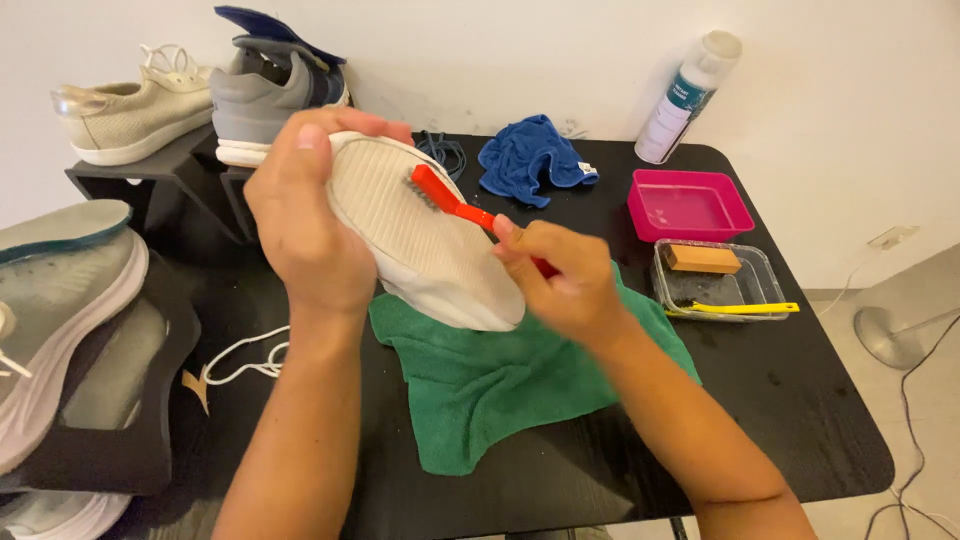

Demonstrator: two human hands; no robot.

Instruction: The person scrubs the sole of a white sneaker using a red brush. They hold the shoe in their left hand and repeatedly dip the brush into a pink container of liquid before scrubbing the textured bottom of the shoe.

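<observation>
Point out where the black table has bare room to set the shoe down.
Bare table shows front right, between the green cloth and the table's edge, below the clear tray. A smaller patch lies between the blue cloth and pink tray. The left is crowded: shoes on stands, a loose lace.

Left hand [305,215] and right hand [560,280] both clenched, raised

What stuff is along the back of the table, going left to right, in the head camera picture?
Beige shoe → grey shoe → blue cloth → spray can
</observation>
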